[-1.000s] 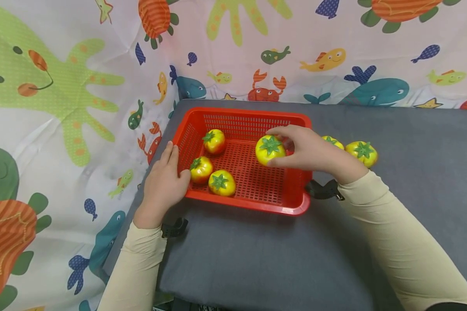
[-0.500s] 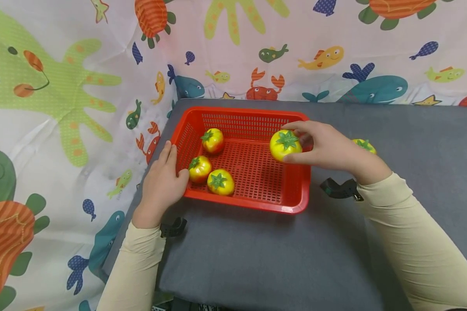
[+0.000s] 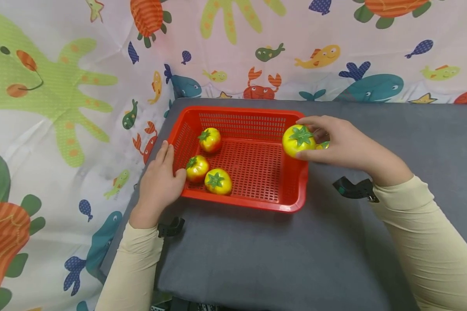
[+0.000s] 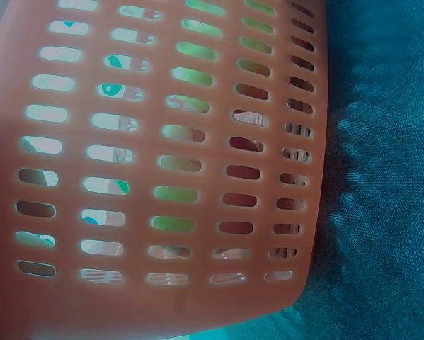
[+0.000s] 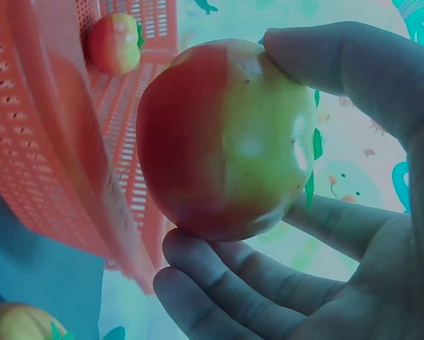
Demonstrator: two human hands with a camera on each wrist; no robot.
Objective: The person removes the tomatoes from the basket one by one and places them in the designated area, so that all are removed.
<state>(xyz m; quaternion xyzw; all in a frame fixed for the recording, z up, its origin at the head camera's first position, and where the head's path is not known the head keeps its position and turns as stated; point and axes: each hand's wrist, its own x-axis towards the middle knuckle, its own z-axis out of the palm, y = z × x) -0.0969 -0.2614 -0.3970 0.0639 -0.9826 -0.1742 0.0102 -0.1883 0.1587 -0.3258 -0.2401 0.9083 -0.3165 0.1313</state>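
Note:
In the head view my right hand (image 3: 340,142) holds a yellow and red tomato (image 3: 295,141) with a green leafy top, over the right rim of the red basket (image 3: 241,202). The right wrist view shows the tomato (image 5: 222,142) between thumb and fingers, its red base toward the basket. My left hand (image 3: 158,183) rests at the basket's left rim, fingers extended along it and thumb near the front left corner. Inside the basket, toward the left, lie three tomatoes: one at the back (image 3: 210,140), one by the left wall (image 3: 197,168), one in front (image 3: 218,181).
Another tomato (image 3: 324,145) lies outside the basket on the right, mostly hidden behind my right hand. Grey cloth (image 3: 241,255) covers the table. A curtain (image 3: 233,56) with sea animals hangs behind and on the left. The perforated basket wall (image 4: 141,234) fills the left wrist view.
My right hand has carried its tomato rightward, from over the basket's inside to its right rim. The left hand keeps its place on the basket, and the three tomatoes inside lie as before.

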